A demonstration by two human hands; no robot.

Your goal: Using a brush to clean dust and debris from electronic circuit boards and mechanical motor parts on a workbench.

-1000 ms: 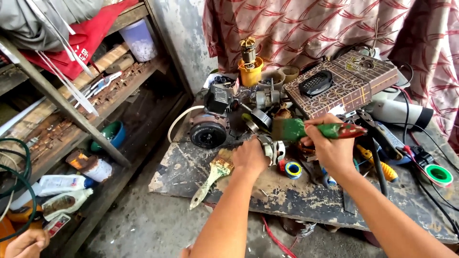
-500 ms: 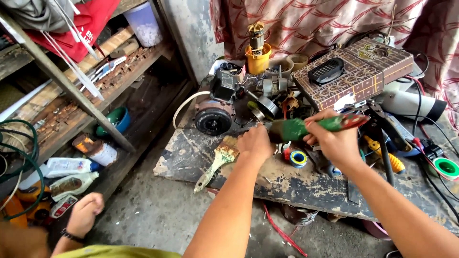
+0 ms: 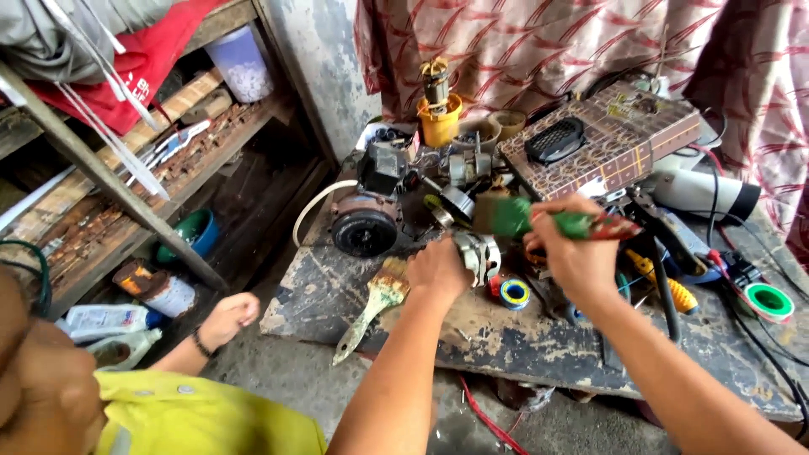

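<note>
Both my hands work the desk [image 3: 522, 337]: right hand [image 3: 577, 257] grasps a green brush [image 3: 539, 221], left hand [image 3: 438, 271] clenches a metal part [image 3: 479, 253].

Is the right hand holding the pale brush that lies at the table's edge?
No, the right hand grips a green-handled brush; the pale brush lies untouched.

Worn brush [image 3: 371, 305] on bench edge; tape rolls [image 3: 512, 292], [image 3: 768, 302]; yellow cup [image 3: 441, 126]; patterned box [image 3: 624, 143].
</note>
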